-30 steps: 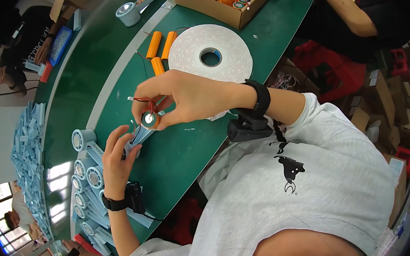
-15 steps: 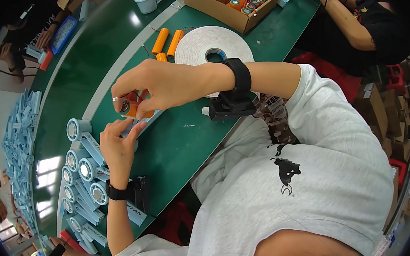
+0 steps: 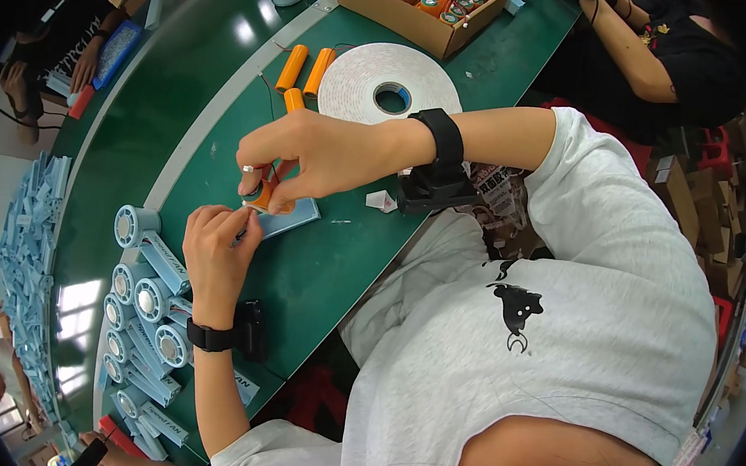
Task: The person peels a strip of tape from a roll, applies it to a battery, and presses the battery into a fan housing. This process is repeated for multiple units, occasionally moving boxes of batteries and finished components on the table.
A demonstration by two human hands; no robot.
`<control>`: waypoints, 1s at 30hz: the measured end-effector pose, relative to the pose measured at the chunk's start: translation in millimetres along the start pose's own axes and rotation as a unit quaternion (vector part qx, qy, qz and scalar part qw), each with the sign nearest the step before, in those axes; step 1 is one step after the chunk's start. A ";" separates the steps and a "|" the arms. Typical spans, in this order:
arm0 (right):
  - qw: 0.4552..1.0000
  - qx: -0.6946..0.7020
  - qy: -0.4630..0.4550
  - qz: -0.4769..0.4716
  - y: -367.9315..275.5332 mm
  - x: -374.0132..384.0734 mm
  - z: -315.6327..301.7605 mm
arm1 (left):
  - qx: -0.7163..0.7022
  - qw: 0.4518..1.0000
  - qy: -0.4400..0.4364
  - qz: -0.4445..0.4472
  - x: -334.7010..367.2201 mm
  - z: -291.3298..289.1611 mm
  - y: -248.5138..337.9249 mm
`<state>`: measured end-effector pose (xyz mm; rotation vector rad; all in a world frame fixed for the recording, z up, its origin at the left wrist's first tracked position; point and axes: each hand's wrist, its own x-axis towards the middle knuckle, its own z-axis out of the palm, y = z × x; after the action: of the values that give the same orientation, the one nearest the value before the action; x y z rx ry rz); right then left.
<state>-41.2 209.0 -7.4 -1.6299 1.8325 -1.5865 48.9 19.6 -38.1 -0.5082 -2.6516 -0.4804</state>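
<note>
The lower rim of the white roll (image 3: 436, 72) is hidden by the right forearm. Down and left of the roll, the right hand (image 3: 304, 156) covers much of the held cell (image 3: 261, 195); beside it, whatever the left hand (image 3: 215, 259) pinches is too small to tell. The pale blue handle (image 3: 290, 219), below the roll, loses one end under the hands. Left of the roll, the right hand overlaps a loose cell (image 3: 293, 99). The picture's edge cuts the carton (image 3: 392, 15) above the roll.
</note>
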 end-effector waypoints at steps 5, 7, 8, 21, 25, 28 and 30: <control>0.996 -0.069 -0.048 -0.004 0.8 -7.8 7.1 | -0.092 0.991 -0.025 -0.098 3.2 -6.1 1.3; 0.992 -0.103 -0.078 0.000 2.8 -8.0 13.3 | -0.098 0.987 -0.039 -0.122 2.5 -5.6 1.7; 0.988 -0.120 -0.093 0.002 1.3 -6.0 15.3 | -0.092 0.988 -0.035 -0.118 1.2 -4.8 0.1; 0.927 -0.125 -0.302 0.184 24.8 24.0 27.3 | -0.360 0.886 -0.024 -0.293 -10.6 -14.2 -9.5; 0.989 0.071 -0.114 0.065 45.8 -2.4 37.7 | -0.273 0.928 -0.169 -0.190 3.2 -34.4 -8.5; 0.975 -0.002 -0.096 0.202 40.5 2.8 35.8 | -0.180 0.937 -0.255 -0.157 9.7 -37.7 -7.1; 0.978 -0.033 -0.079 0.188 40.7 -2.2 24.3 | -0.143 0.929 -0.292 -0.176 26.5 -26.1 -6.7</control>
<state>-45.9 189.4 -50.3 -1.2895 1.9809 -1.2125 31.7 10.7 -5.7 -0.2791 -3.2903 -0.9632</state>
